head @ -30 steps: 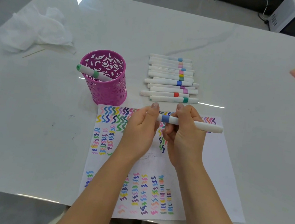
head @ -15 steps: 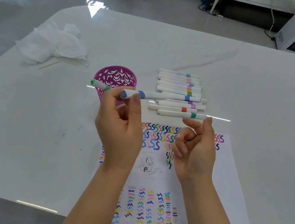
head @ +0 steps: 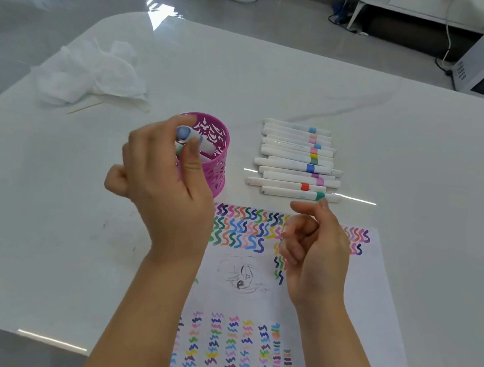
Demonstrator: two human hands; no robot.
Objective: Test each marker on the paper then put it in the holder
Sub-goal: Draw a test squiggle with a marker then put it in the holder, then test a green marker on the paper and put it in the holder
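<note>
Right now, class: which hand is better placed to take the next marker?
Right: the right hand is empty near the row of markers; the left hand grips the blue marker at the holder.

The left hand (head: 171, 187) pinches a blue-capped marker (head: 190, 138) over the pink holder (head: 210, 161); right hand (head: 314, 252) hovers empty.

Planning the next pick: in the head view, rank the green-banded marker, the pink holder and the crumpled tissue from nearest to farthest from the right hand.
1. Green-banded marker, just beyond the right hand.
2. Pink holder, to its left.
3. Crumpled tissue, far left.
</note>
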